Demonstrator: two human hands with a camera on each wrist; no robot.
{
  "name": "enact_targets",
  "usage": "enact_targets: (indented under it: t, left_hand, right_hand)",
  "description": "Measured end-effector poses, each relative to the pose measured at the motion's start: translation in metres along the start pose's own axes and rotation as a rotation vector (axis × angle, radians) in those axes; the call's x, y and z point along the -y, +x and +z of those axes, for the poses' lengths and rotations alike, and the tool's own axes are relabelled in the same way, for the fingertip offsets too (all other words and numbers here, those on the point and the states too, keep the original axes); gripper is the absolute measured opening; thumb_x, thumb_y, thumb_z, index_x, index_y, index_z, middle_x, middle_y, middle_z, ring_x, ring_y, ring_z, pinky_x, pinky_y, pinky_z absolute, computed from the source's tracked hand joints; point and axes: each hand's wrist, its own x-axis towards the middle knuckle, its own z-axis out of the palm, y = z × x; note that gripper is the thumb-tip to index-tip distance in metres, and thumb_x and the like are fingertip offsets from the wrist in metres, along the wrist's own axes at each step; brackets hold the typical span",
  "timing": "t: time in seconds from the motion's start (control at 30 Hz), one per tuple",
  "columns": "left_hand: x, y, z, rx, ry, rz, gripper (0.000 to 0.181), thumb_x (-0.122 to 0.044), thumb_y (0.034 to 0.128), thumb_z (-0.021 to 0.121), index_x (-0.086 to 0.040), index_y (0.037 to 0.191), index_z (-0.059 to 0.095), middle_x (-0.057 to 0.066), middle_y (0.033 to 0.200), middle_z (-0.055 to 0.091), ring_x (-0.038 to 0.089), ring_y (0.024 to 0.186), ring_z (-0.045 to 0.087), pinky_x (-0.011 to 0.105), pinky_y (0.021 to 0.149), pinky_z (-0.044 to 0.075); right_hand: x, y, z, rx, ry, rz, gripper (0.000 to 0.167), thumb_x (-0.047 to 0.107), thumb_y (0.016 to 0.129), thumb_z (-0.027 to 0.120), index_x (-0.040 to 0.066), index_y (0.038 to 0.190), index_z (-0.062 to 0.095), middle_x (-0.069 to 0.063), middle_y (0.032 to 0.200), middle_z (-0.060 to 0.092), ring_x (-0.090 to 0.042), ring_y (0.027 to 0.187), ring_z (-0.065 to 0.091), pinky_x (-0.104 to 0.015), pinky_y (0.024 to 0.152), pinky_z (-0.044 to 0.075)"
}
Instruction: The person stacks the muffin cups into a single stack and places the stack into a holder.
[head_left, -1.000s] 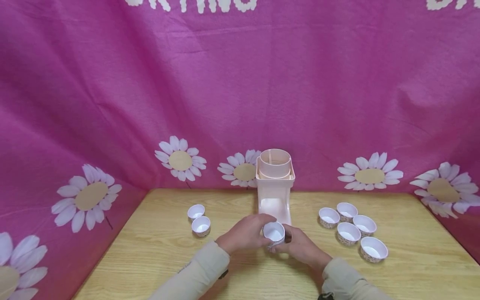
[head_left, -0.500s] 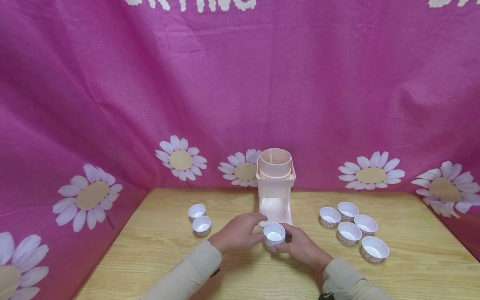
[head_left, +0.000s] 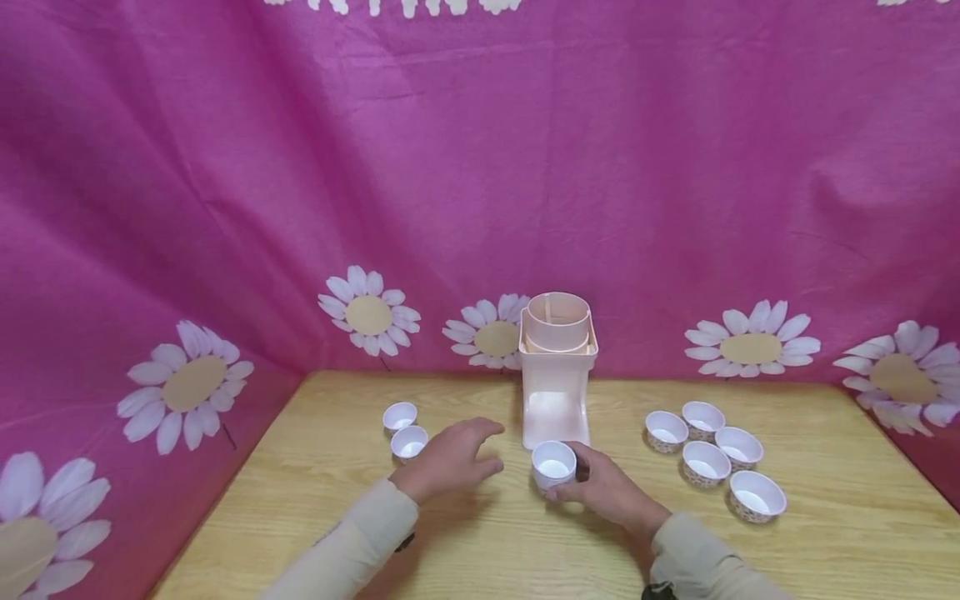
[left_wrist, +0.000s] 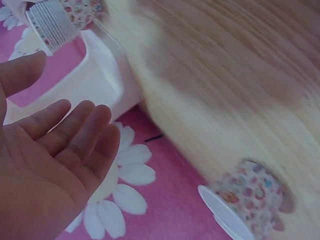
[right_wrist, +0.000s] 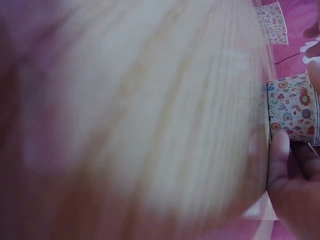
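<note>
The right hand point(head_left: 606, 492) pinches the cup point(head_left: 553, 467) just on the near side of the pink stand point(head_left: 555, 408); the left hand point(head_left: 453, 455), relaxed, holds nothing. A light, low hold should avoid denting it.

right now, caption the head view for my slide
Right grip holding stacked cups in front of a pink stand, left grip empty near two cups

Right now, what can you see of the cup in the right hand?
The cup looks like paper: round, white and ribbed inside, with a colourful floral print outside. It is upright, mouth up, apparently standing on the wooden table, just nearer the person than the pale pink stand. The right hand grips its side; the left hand is apart from it.
</note>
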Motion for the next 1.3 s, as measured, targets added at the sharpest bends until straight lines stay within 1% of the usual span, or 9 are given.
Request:
enact_targets:
  t: [0.27,0.4,0.5,0.7,0.8,0.93,1.0,1.13,1.3]
  left_hand:
    - [0.017,-0.009,-0.008,-0.055,0.128,0.015,0.045,-0.023,0.0921,0.066,-0.005,0.133,0.059,0.012,0.137,0.061,0.032,0.13,0.056,0.049,0.107,0.046]
    - [0.034,-0.021,-0.015,-0.141,0.279,0.058,0.042,-0.021,0.088,0.072,-0.002,0.125,0.063,0.013,0.127,0.066,0.032,0.118,0.063,0.05,0.093,0.053]
    - [0.045,-0.03,-0.024,-0.209,0.345,0.063,0.041,-0.02,0.0847,0.075,-0.002,0.12,0.065,0.012,0.122,0.067,0.032,0.11,0.065,0.048,0.088,0.054]
    - [0.061,-0.039,-0.039,-0.221,0.311,-0.021,0.042,-0.019,0.0855,0.075,-0.001,0.122,0.064,0.014,0.126,0.065,0.034,0.117,0.063,0.052,0.093,0.053]
    - [0.07,-0.042,-0.044,-0.225,0.332,-0.019,0.041,-0.018,0.0849,0.074,0.0,0.121,0.065,0.015,0.125,0.066,0.034,0.115,0.063,0.05,0.093,0.054]
    - [0.084,-0.046,-0.051,-0.277,0.353,-0.023,0.036,-0.012,0.0819,0.074,0.002,0.114,0.067,0.016,0.117,0.067,0.033,0.108,0.065,0.049,0.087,0.055]
    - [0.092,-0.048,-0.055,-0.284,0.338,-0.062,0.035,-0.012,0.083,0.073,0.003,0.114,0.066,0.017,0.118,0.066,0.035,0.109,0.064,0.05,0.089,0.055]
    - [0.112,-0.05,-0.063,-0.238,0.329,-0.177,0.04,-0.013,0.0873,0.067,0.005,0.122,0.062,0.021,0.125,0.064,0.04,0.113,0.063,0.054,0.094,0.052]
    - [0.149,-0.059,-0.079,-0.222,0.322,-0.344,0.044,-0.016,0.0905,0.06,0.006,0.128,0.058,0.025,0.129,0.063,0.045,0.116,0.061,0.056,0.096,0.051]
  right_hand:
    - [-0.004,0.001,-0.001,0.004,0.019,-0.005,0.066,0.016,0.077,0.082,0.0,0.135,0.054,-0.015,0.119,0.068,-0.023,0.111,0.062,-0.034,0.098,0.045]
    - [-0.004,-0.001,0.0,0.017,0.02,0.006,0.065,0.016,0.078,0.082,0.001,0.135,0.055,-0.014,0.12,0.068,-0.022,0.112,0.061,-0.035,0.099,0.044]
    - [-0.004,-0.001,0.0,0.018,0.021,0.016,0.064,0.016,0.078,0.082,0.002,0.134,0.055,-0.013,0.12,0.068,-0.021,0.112,0.06,-0.037,0.1,0.044]
    - [-0.003,0.001,-0.002,0.015,0.03,-0.007,0.065,0.015,0.078,0.081,0.002,0.135,0.054,-0.015,0.121,0.067,-0.022,0.112,0.06,-0.037,0.1,0.044]
    - [-0.003,0.0,-0.002,0.016,0.026,-0.001,0.065,0.015,0.078,0.081,0.001,0.135,0.054,-0.015,0.12,0.067,-0.021,0.111,0.061,-0.035,0.098,0.044]
    - [-0.002,-0.001,-0.001,0.023,0.023,0.008,0.065,0.015,0.078,0.081,0.001,0.135,0.054,-0.015,0.119,0.068,-0.02,0.11,0.061,-0.034,0.097,0.045]
    - [-0.002,-0.002,-0.001,0.021,0.017,0.006,0.064,0.015,0.078,0.081,0.002,0.135,0.054,-0.015,0.119,0.067,-0.02,0.11,0.061,-0.036,0.098,0.044]
    - [-0.002,-0.001,-0.002,0.007,0.009,0.0,0.064,0.016,0.078,0.081,0.003,0.135,0.054,-0.014,0.12,0.067,-0.022,0.112,0.06,-0.037,0.1,0.043]
    - [-0.002,0.0,-0.002,0.024,0.012,-0.002,0.063,0.016,0.079,0.08,0.003,0.135,0.054,-0.014,0.12,0.067,-0.021,0.11,0.06,-0.036,0.098,0.044]
